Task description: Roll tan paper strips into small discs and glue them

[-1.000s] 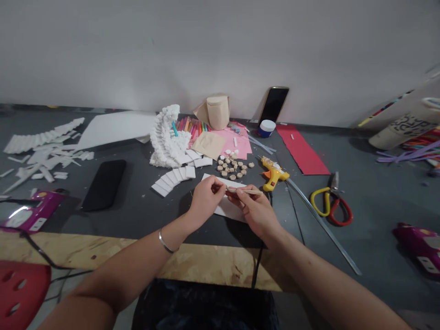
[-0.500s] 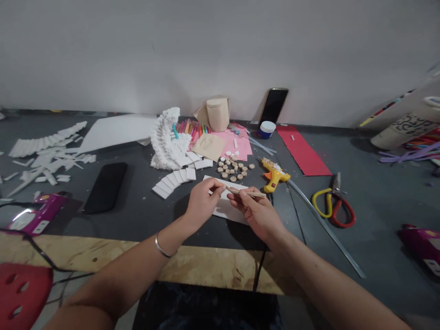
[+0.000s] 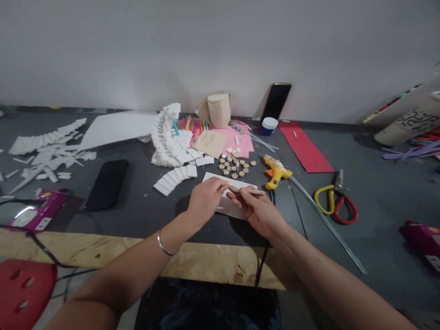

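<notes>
Stick (image 3: 247,192) sits firmly pinched in my right hand (image 3: 257,211), while my left hand (image 3: 206,199) closes at its near end on something I cannot make out. Both hover just above the white card (image 3: 228,208) on the desk (image 3: 137,220).

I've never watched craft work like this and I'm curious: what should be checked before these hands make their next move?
- Wooden stick held in the right hand: ok, pinched between thumb and fingers.
- Left hand on the stick: cannot tell, the fingers hide any contact.
- White card under the hands: ok, lying flat on the table.
- Yellow hot glue gun kept clear of the hands: ok, it lies beyond the right hand.
- Glue gun's heat: cannot tell from the view.
- Wooden discs apart from the card: ok, none touch it.
</notes>
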`<action>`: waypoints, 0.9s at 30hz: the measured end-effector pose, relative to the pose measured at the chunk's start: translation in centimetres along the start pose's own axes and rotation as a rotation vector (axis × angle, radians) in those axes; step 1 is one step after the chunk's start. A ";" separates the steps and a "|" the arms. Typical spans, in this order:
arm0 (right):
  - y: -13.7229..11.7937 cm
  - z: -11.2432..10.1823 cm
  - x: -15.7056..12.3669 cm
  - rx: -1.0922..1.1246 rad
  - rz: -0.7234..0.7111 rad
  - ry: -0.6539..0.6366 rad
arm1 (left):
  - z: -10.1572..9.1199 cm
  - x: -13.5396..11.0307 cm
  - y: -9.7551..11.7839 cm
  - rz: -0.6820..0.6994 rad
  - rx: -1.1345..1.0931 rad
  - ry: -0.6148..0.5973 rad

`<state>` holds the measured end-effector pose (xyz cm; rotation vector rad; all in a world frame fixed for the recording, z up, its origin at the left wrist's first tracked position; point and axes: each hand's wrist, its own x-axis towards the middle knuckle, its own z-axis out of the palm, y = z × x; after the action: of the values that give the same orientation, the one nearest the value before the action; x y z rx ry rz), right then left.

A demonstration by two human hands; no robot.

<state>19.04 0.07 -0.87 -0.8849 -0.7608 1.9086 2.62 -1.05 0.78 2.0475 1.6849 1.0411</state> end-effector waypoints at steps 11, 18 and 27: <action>-0.9 0.1 -0.1 0.022 -0.001 0.030 | -0.3 -0.2 0.4 -0.118 -0.290 -0.016; -1.4 0.0 -0.3 -0.017 0.010 -0.005 | -0.5 0.6 0.0 -0.417 -0.764 -0.150; -1.4 0.2 -0.2 -0.038 -0.061 0.009 | -0.2 0.5 -0.3 -0.412 -0.780 -0.156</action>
<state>19.59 0.49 0.39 -0.8832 -0.8120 1.8406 2.34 -0.59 0.91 1.1927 1.2524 1.1139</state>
